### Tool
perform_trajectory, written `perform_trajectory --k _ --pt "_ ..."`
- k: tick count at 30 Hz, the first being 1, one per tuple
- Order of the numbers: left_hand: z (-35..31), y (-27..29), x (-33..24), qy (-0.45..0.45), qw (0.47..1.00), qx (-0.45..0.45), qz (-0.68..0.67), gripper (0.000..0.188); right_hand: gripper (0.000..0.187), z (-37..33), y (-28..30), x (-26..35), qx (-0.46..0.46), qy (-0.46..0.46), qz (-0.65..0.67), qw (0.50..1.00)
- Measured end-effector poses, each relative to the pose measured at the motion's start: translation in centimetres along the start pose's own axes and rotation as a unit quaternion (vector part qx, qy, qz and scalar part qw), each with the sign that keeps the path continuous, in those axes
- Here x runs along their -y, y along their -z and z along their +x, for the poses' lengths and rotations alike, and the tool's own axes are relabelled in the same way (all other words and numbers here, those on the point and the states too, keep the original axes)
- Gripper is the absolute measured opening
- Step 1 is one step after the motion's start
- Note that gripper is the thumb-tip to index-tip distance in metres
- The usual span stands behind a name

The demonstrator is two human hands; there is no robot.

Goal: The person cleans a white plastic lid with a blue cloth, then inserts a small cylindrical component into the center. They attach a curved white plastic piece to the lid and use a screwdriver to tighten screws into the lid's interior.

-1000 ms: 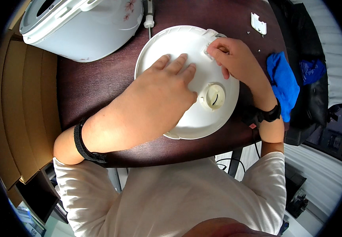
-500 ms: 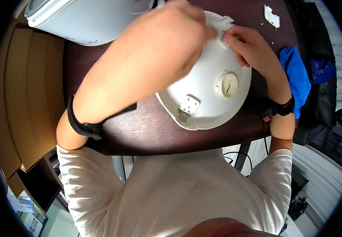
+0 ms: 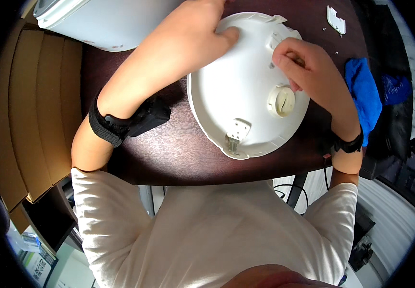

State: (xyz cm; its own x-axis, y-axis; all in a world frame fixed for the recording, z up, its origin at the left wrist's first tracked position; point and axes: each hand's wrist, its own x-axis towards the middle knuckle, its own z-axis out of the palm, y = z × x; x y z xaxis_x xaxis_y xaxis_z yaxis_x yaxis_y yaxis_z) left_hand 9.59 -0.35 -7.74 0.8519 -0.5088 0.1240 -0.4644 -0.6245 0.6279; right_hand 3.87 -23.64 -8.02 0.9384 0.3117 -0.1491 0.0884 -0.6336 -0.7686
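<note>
Since the first frame, the left hand [image 3: 200, 34] has swung from the middle of the round white cover [image 3: 246, 81] to its far left edge, thumb extended, other fingers' grip impossible to tell. The cover lies mid-table [image 3: 178, 158], apparently inner side up to expose its fittings; the right hand [image 3: 304, 62] bends inward, fingers curled closed beside the far fitting [image 3: 274, 40], any small item hidden.

The view's upper edge crops the left hand [image 3: 199, 32] and pale appliance [image 3: 114, 24]. Whatever the right hand [image 3: 308, 67] may hold is hidden within its own curl.
</note>
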Motion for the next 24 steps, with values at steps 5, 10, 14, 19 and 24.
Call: perform_trajectory --k 5,10,14,19,24 --pt "0.1 0.2 0.6 -0.011 1.0 0.014 -0.023 0.041 0.019 -0.3 1.8 -0.4 -0.041 0.005 -0.091 0.995" --pt "0.0 0.1 0.1 -0.016 0.999 0.019 -0.033 0.039 0.015 -1.9 4.4 -0.4 0.001 -0.009 -0.254 0.967" --pt "-0.1 0.3 -0.2 -0.004 1.0 0.026 -0.013 0.038 0.013 -2.9 5.2 -0.2 0.071 -0.056 -0.292 0.952" --pt "-0.3 0.4 -0.3 0.016 0.999 0.037 -0.008 0.038 0.018 -4.4 2.7 -1.1 0.064 0.018 -0.353 0.933" --pt "-0.4 0.4 -0.4 0.019 0.999 0.035 -0.014 0.038 0.012 -4.9 0.3 -1.8 0.028 0.032 -0.412 0.91"
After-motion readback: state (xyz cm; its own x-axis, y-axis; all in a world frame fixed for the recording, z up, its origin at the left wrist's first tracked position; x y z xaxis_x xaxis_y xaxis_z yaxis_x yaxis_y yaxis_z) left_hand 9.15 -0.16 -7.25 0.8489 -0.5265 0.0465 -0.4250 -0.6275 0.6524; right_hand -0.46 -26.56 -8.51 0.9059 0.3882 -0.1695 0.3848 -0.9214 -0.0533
